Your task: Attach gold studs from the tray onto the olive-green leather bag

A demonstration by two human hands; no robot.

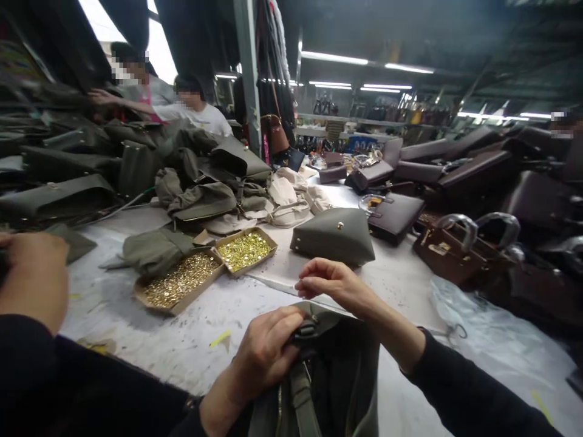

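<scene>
My left hand (266, 346) is closed on the rim of a dark olive handbag (337, 358), near a small buckle and strap end. The bag stands close to me with its mouth towards me, showing a dark lining, an inner strap and zips. Over the bag's far edge, my right hand (334, 282) hovers with its fingers curled together in a pinch; whatever may be between the fingertips is too small to make out. Just beyond that hand lies an olive bag body (334, 237) with a gold stud.
Cardboard trays of gold metal pieces (182, 282) and yellowish pieces (243, 250) sit left of centre. Olive bags (59, 194) pile up behind; brown bags (460, 249) and clear plastic (496, 328) lie right. A co-worker's hand (34, 273) is at the left edge. Two people (200, 112) work beyond.
</scene>
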